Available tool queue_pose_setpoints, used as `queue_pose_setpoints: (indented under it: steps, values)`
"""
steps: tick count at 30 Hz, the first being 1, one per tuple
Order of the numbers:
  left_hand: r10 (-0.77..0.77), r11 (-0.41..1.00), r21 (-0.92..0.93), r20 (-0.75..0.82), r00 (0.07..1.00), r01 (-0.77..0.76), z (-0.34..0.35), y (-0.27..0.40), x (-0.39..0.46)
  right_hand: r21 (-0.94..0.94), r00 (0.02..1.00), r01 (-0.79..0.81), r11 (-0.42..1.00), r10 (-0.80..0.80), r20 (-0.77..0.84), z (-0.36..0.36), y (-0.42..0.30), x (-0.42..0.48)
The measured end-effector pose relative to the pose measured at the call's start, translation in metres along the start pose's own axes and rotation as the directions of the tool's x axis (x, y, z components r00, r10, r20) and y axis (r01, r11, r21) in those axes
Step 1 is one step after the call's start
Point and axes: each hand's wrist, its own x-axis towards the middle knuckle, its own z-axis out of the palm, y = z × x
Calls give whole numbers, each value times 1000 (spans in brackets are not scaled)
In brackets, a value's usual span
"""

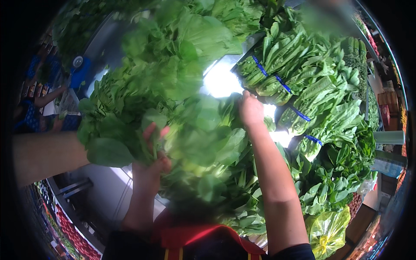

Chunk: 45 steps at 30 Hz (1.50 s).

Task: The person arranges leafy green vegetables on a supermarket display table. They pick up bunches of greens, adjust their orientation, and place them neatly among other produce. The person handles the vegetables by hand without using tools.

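Observation:
My left hand is raised at the centre left, its fingers and thumb closed on the stalks of a leafy green vegetable. Part of that hand is hidden by the leaves. Stretched forward, my right hand rests at the right edge of the heaped leafy greens, beside a brightly lit gap. Its fingertips are partly hidden, and I cannot tell whether they grip a stalk. Just right of it lie bunches of long-leaf lettuce bound with blue bands.
Another person's forearm reaches in from the left, its hand hidden behind leaves. Farther back, a person in blue stands near a blue scale-like object. A yellow plastic bag lies lower right. Red produce fills a display lower left.

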Motion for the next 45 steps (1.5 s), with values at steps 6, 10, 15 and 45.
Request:
queue_pose_setpoints:
  steps: [6,10,15,45]
  values:
    - [-13,993,116,42,999,8,-7,0,2,143,978,135,980,-108,-181,19,21,-1]
    - [191,800,569,57,980,-188,-7,-7,23,526,989,-73,847,128,-68,-30,29,-36]
    - [-16,119,958,263,965,-260,-26,-62,43,952,937,-277,133,256,237,-84,45,-66]
    - [-143,320,914,308,941,-250,115,-99,161,595,971,-238,768,164,177,-39,102,-77]
